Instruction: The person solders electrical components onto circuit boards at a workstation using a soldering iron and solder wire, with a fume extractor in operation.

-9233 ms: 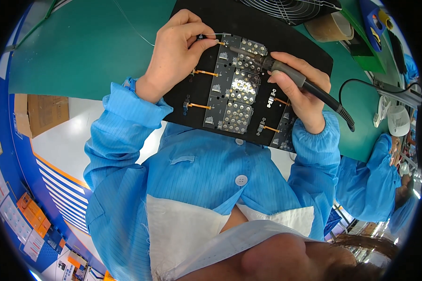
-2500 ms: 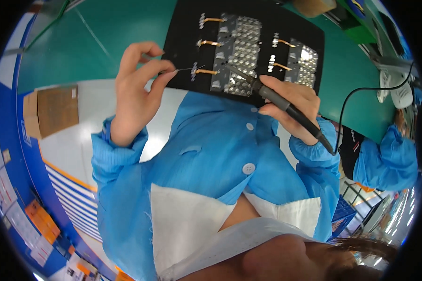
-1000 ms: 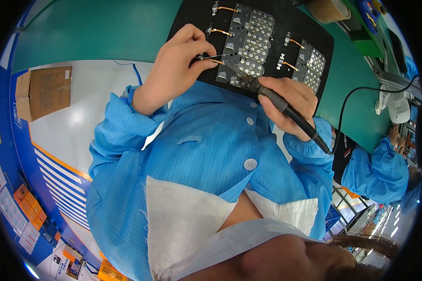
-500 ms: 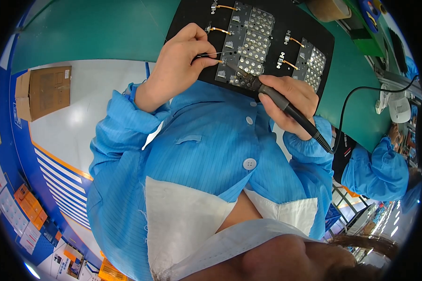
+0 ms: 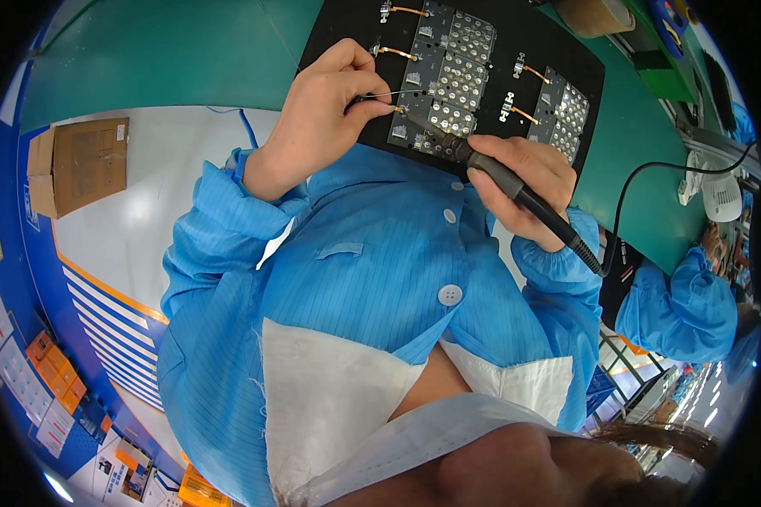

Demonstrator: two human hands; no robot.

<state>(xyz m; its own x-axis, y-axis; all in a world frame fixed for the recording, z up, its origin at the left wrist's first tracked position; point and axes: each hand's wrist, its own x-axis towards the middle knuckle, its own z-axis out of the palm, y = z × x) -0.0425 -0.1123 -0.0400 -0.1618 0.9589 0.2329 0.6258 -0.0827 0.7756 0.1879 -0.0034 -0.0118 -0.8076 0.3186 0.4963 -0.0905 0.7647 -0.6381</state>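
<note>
My left hand [image 5: 317, 114] is closed in a pinch at the left edge of the board column. Between its fingers runs a thin silvery solder wire [image 5: 407, 92], its free end reaching over the boards. Just beneath the fingertips is the end of a short orange cable [image 5: 398, 109]. My right hand [image 5: 539, 169] grips a soldering iron [image 5: 503, 176] by its dark handle; the iron's tip points left, to the board near that cable end. The circuit boards [image 5: 414, 78], dotted with round clear lenses, form a column on a black mat [image 5: 507, 51].
More boards [image 5: 544, 108] with orange cables lie on the mat's right. The mat rests on a green table [image 5: 186, 59]. The iron's black cord [image 5: 624, 198] curves off right. A brown carton [image 5: 89, 165] stands at left; a co-worker's blue sleeve [image 5: 681, 308] shows at right.
Both hands hold nearly the same place. The solder wire's angle has shifted slightly. A blue strap beyond my left wrist has swung a little to the left.
</note>
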